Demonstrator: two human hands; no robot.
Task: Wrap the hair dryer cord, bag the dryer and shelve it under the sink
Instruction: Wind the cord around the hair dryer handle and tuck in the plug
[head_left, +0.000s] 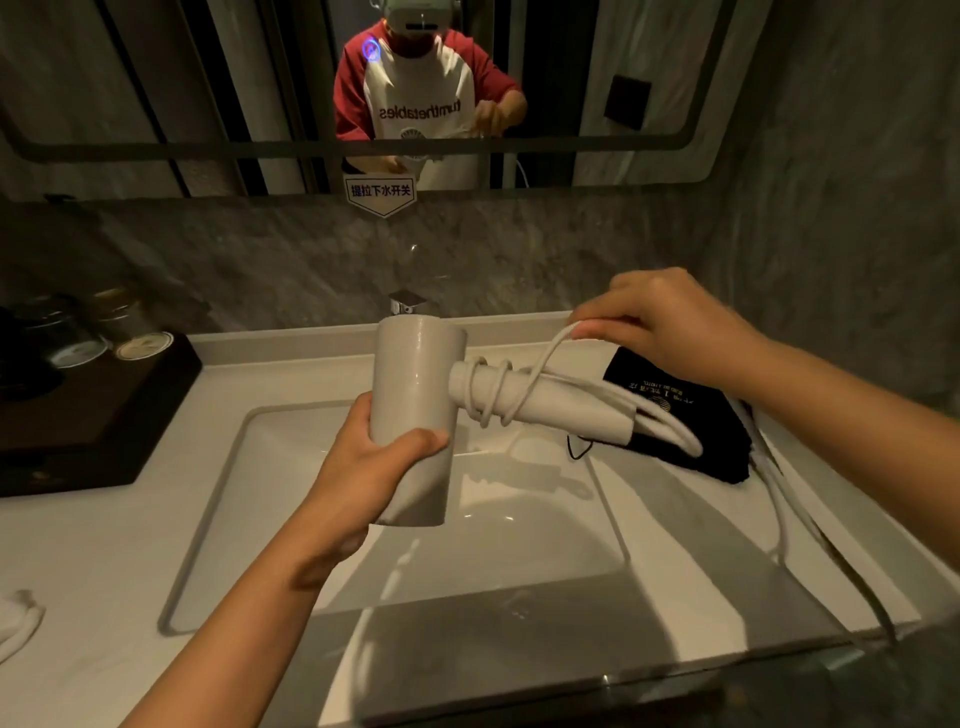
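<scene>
Hair dryer (415, 395), white and short-barrelled, is held above the sink basin (322, 499), its barrel gripped from below by the left hand (363, 467), whose fingers are closed round it. Its handle (550, 408) points to the right, and a few turns of the white cord (493, 389) are already wound round the handle near the barrel. A further loop of cord is pinched between the fingers of the right hand (660, 322), lifted just above the handle as if ready for another turn. The winding is judged to be only partly done: a long run of cord is seen trailing from the handle's end, across the right side of the worktop (119, 545) and over its front edge, and the plug cannot be made out. A black drawstring bag (691, 415) with gold print lies flat on the worktop to the right of the basin, just behind the handle, and appears unopened, so the bagging is judged not yet begun. The space under the sink is not shown, and the shelving step is likewise left to do. A dark tray (104, 410) with lidded jars is seen at the left.
</scene>
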